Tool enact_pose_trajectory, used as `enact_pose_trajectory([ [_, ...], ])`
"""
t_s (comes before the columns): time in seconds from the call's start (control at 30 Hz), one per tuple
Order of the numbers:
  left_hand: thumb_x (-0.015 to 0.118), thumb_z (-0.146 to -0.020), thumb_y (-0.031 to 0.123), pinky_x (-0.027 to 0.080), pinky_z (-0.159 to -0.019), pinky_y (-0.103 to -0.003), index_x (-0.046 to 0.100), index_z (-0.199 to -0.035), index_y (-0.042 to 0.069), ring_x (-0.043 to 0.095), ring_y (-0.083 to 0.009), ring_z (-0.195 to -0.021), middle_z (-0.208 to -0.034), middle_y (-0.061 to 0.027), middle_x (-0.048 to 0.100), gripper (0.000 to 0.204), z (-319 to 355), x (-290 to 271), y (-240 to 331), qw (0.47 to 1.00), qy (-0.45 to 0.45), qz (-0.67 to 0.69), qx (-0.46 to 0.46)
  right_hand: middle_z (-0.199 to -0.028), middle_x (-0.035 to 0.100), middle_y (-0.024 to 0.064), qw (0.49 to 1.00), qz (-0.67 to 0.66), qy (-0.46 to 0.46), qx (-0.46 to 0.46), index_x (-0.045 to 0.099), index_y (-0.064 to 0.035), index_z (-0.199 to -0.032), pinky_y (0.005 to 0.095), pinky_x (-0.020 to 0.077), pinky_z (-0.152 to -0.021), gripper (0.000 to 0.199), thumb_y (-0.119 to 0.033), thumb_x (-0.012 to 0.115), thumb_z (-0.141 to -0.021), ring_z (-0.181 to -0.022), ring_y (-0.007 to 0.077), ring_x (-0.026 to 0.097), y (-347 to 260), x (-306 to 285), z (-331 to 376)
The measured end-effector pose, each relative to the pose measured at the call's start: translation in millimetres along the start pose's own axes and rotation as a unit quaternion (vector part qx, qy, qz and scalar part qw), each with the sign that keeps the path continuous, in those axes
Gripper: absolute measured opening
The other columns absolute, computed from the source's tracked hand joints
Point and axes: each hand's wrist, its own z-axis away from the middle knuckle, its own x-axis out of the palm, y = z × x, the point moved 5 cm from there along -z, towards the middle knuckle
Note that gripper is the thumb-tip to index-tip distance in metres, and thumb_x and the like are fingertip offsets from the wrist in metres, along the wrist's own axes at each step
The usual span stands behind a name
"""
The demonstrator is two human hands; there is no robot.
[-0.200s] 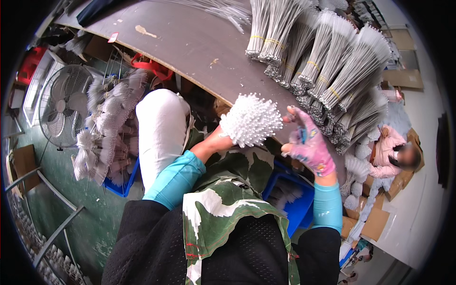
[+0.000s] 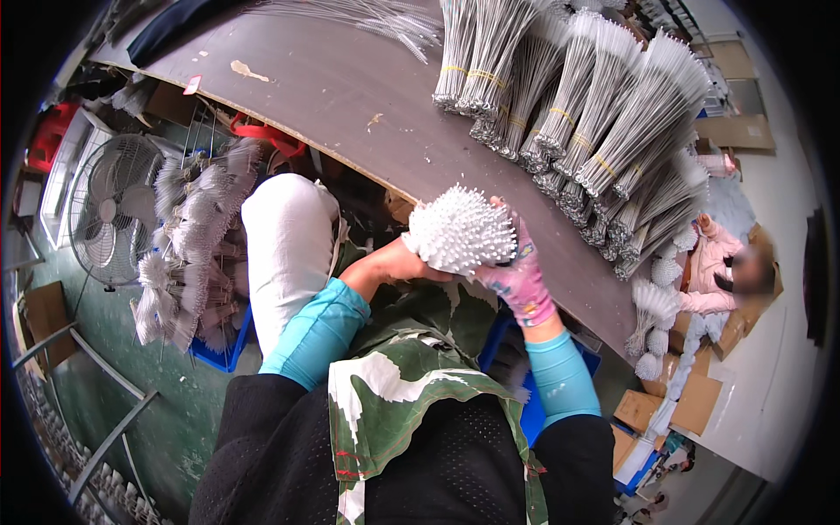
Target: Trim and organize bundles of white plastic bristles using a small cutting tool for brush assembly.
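A thick bundle of thin brushes [image 2: 459, 232], its white bristle tips turned up toward me, is held over my lap beside the table edge. My bare left hand [image 2: 395, 264] grips it from the left and underneath, most of its fingers hidden below the tips. In a pink patterned glove with bare fingertips, my right hand [image 2: 523, 282] closes on the bundle's right side. The bundle covers part of its fingers.
Several wire-stemmed brush bundles [image 2: 560, 114] tied with yellow bands lie on the brown table [image 2: 350, 96]; loose brushes [image 2: 372, 19] lie farther back. More brushes hang at left beside a fan [image 2: 109, 210]. A person in pink [image 2: 710, 267] sits at right.
My right hand has come left from beside the bundle, going from spread fingers to gripping its right side. The bundle has tilted slightly and the whole view has shifted a little.
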Motion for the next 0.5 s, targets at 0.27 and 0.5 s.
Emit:
enact_pose_trajectory([
  [0.27, 0.082, -0.065, 0.017, 0.036, -0.102, -0.035, 0.052, -0.125, 0.003, 0.051, -0.0210, -0.118, -0.124, -0.0086, 0.056, 0.068, 22, 15, 18, 0.947, 0.297, -0.055, 0.106, -0.114, 0.057, 0.0081, 0.980, -0.057, 0.188, -0.017, 0.046, -0.0008, -0.123, 0.0307, 0.0445, -0.092, 0.053, -0.002, 0.072, -0.077, -0.104, 0.0166, 0.055, 22, 9, 13],
  [0.5, 0.073, -0.079, 0.025, 0.034, -0.104, -0.040, 0.053, -0.125, 0.005, 0.046, -0.0275, -0.122, -0.128, -0.0127, 0.053, 0.054, 10, 9, -21, 0.918, 0.243, -0.278, 0.144, -0.120, 0.053, 0.0097, 0.983, -0.001, 0.173, -0.058, 0.040, -0.0012, -0.128, 0.0318, 0.0406, -0.097, 0.061, -0.008, 0.074, -0.077, -0.107, 0.0173, 0.053, 22, 28, 25],
])
